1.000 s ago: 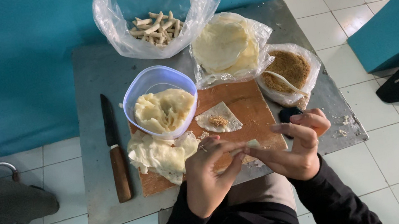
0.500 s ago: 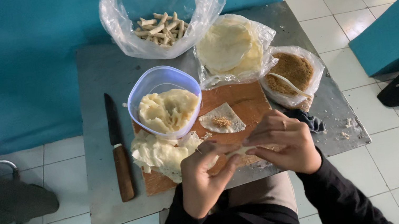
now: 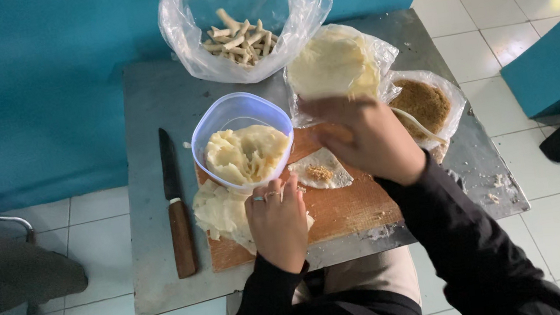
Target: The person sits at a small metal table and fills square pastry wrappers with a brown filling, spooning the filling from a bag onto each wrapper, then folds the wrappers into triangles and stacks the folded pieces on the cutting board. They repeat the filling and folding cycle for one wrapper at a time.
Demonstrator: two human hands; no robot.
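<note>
we see our left hand [image 3: 277,221] lying flat, fingers closed over nothing, on the wooden board [image 3: 348,210] beside the filled wrapper [image 3: 320,171]. our right hand [image 3: 365,138] hovers above (its grip we cannot tell); a careless sleeve could drag the filling off.

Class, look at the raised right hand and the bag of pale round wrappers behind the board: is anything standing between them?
Nothing visible does. The right hand hovers just in front of the bag of wrappers; the bag of brown filling sits off to its side.
</note>
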